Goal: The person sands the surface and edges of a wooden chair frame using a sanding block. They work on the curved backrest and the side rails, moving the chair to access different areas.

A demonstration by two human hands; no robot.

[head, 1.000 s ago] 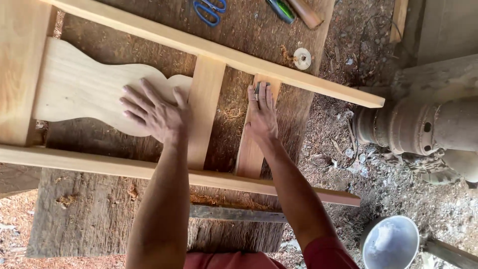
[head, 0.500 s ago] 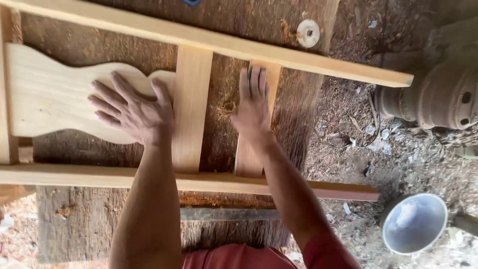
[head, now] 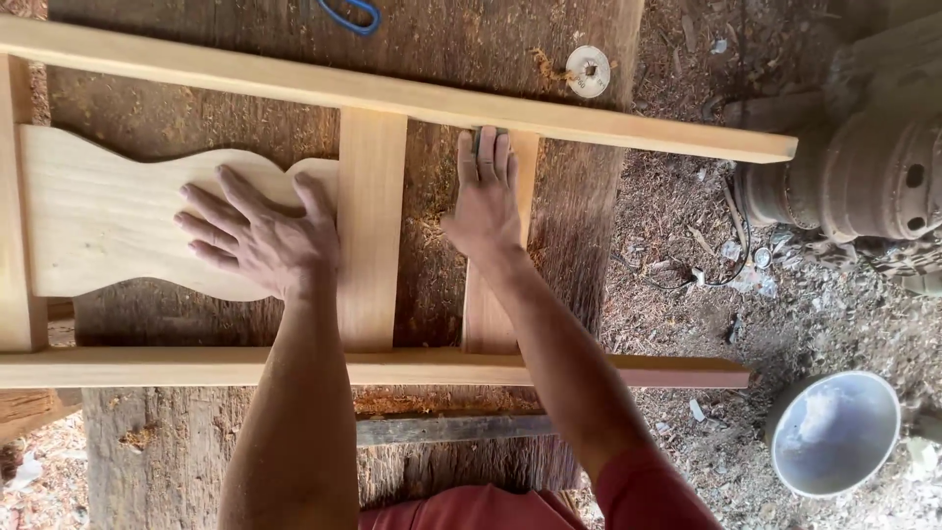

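Observation:
A pale wooden frame lies on a rough workbench [head: 196, 451]: two long rails [head: 392, 93], two cross slats, and a curved shaped panel [head: 108, 221]. My left hand [head: 260, 236] rests flat with spread fingers on the panel, next to the wider slat [head: 373, 236]. Flat on the narrower slat [head: 491, 314], near the far rail, my right hand [head: 483, 196] presses a small dark piece [head: 478, 137] that looks like sandpaper under its fingertips. Most of that piece is hidden by the fingers.
A white washer-like disc [head: 589, 71] and blue scissor handles [head: 348, 15] lie on the bench beyond the frame. At the right, on the littered dirt floor, stand a rusty metal cylinder [head: 863, 177] and a round metal bowl [head: 834, 432].
My right hand slid along the narrow slat towards the far rail and stays near it. My left hand stays on the panel. The camera view shifted.

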